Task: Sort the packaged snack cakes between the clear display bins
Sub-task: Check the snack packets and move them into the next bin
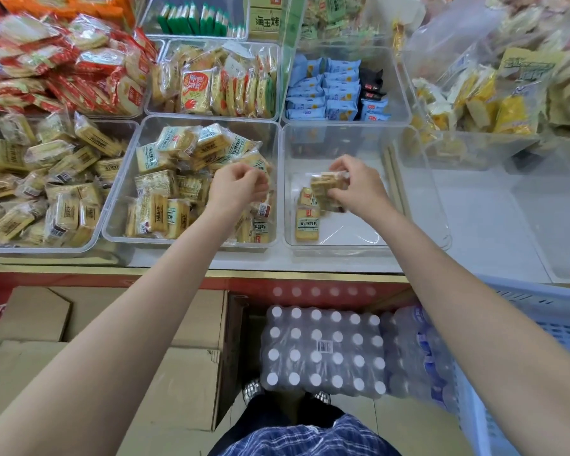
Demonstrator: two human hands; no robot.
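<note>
Two cakes (306, 222) lie in the near-empty right bin (369, 240), right hand (356, 185) lowering a pinched packet (329, 187) there; left hand (241, 187) curls round another cake over the still-heaped middle bin (191, 240) — sorting's barely begun

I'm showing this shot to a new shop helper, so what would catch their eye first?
Probably the two bare arms reaching in from below: the right hand grips a wrapped snack cake over the nearly empty clear bin at centre right, while the left hand reaches into the full bin beside it. After that, the heap of red-wrapped packets at top left stands out.
</note>
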